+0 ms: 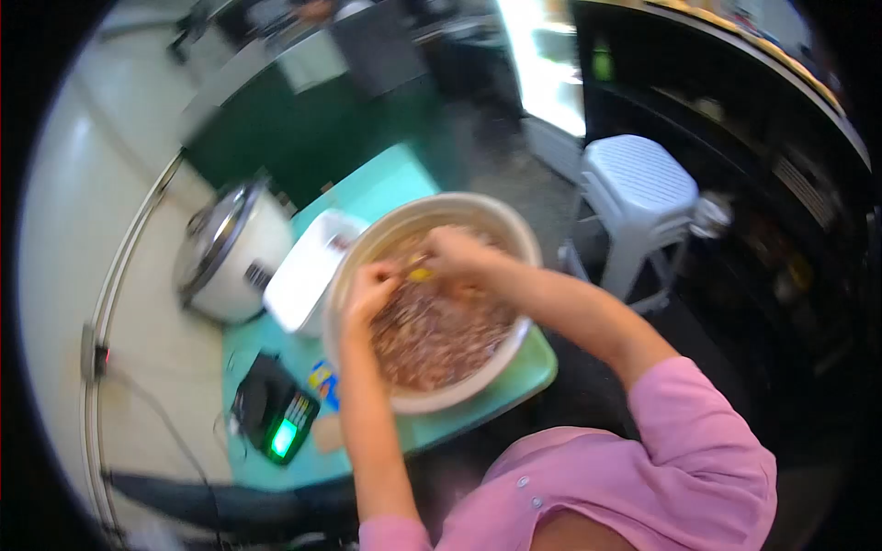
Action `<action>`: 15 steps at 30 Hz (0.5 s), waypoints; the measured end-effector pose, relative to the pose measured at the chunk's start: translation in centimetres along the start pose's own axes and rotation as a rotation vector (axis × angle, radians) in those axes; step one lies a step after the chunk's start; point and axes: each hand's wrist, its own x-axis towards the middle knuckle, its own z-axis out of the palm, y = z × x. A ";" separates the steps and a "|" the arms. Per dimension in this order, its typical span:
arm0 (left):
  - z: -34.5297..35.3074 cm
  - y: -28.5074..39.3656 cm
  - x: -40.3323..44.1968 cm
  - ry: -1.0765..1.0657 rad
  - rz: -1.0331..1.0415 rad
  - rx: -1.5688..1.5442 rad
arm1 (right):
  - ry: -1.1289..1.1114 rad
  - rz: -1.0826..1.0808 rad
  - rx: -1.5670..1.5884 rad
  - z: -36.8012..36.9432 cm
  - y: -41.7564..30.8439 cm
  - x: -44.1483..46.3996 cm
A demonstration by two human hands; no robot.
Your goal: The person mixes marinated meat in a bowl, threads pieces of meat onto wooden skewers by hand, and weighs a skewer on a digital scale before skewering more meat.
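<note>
A large white basin (528, 246) holds a wet, reddish-brown mass of small pieces (436, 335) that looks like chopped meat, though blur hides its exact kind. My left hand (371, 292) is over the basin's left side, fingers curled together close above the pieces. Across from it, my right hand (454, 251) is closed with its fingertips low toward the contents. Between the two hands lies a small yellow thing (420, 274), too smeared to name. What either hand pinches cannot be made out.
The basin stands on a green table (390, 179). To its left are a white rectangular tub (305, 275), a large rice cooker (234, 253) and a black device with a lit green screen (280, 422). A plastic stool (638, 174) stands at the right.
</note>
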 end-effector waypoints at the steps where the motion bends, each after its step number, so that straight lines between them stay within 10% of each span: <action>1: 0.2 -0.2 -0.2 0.062 -0.033 -0.013 | 0.054 -0.061 0.015 2.0 1.9 1.2; 15: -1.7 -0.2 -2.3 0.406 -0.193 0.342 | 0.090 0.007 -0.127 0.2 1.7 0.8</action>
